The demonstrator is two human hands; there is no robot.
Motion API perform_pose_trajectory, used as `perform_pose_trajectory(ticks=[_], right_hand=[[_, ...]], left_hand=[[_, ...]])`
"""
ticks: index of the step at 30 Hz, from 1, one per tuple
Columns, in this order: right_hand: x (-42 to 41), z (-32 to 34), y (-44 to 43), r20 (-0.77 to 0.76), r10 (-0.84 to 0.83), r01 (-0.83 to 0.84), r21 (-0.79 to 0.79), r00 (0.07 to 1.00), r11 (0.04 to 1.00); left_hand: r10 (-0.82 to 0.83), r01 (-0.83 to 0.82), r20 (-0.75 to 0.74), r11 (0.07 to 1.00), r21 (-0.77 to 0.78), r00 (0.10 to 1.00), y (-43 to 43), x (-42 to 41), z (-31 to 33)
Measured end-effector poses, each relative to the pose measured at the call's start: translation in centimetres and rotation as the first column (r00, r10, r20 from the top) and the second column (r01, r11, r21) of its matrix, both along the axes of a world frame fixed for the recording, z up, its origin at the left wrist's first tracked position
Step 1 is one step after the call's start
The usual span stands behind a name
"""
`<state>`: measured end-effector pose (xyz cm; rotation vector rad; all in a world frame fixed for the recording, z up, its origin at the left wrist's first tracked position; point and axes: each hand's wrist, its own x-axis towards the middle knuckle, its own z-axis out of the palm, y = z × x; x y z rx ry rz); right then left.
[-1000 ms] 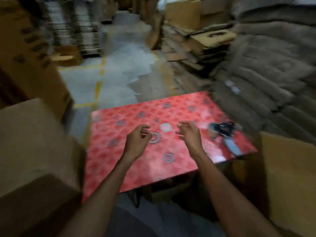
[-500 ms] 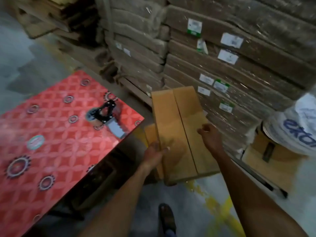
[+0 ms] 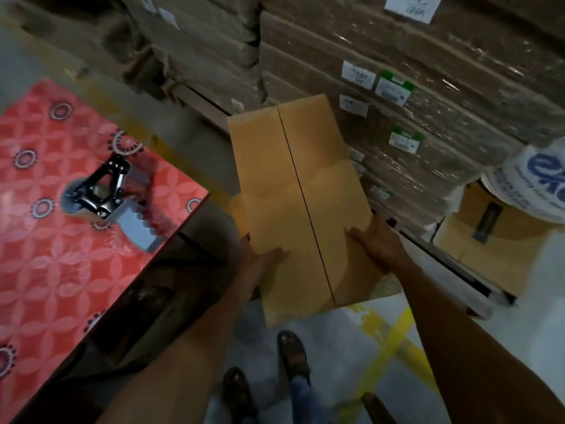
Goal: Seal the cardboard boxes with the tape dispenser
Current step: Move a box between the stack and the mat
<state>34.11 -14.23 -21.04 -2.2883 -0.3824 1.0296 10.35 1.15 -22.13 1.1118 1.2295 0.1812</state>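
Gripping cardboard box (image 3: pixel 293 194) sides, left hand (image 3: pixel 260 266) and right hand (image 3: pixel 380 246) fingers curled; stack labels (image 3: pixel 394 88) illegible.

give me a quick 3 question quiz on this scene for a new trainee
1. True or false: the dispenser lies on the table.
2. The left hand and right hand are: A) both on the dispenser B) hanging idle C) both holding the box.
3. Fill in: the box's top seam is not yet ____.
Key: 1 true; 2 C; 3 taped.
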Motion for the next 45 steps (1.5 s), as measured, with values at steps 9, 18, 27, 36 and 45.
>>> perform_pose_trajectory(ticks=[9,18,27,36,45], right_hand=[[-0.3,12.8,3.1,0.098,-0.029,0.001,0.27,0.995,0.963],[-9.9,29.4,13.4,0.295,0.132,-0.281,0.549,0.946,0.787],[-30.3,35.4,26.6,0.444,0.388,-0.588,0.554,0.808,0.589],[-49.3,29.3,33.6,0.285,0.609,-0.653,0.518,0.74,0.552],[-52.4,24.3,35.3,0.187,0.644,-0.665,0.328,0.742,0.671]], left_hand=[[0.06,-0.099,0.171,0.97,0.224,0.983,4.9,0.1,11.8],[0.24,-0.37,0.337,0.838,0.401,0.91,9.7,-11.5,25.6],[0.469,-0.595,0.37,0.579,0.557,0.802,14.1,-35.3,34.4],[0.617,-0.646,0.252,0.576,0.5,0.746,18.1,-54.6,29.4],[0.639,-0.643,0.161,0.658,0.392,0.752,20.3,-58.8,20.5]])
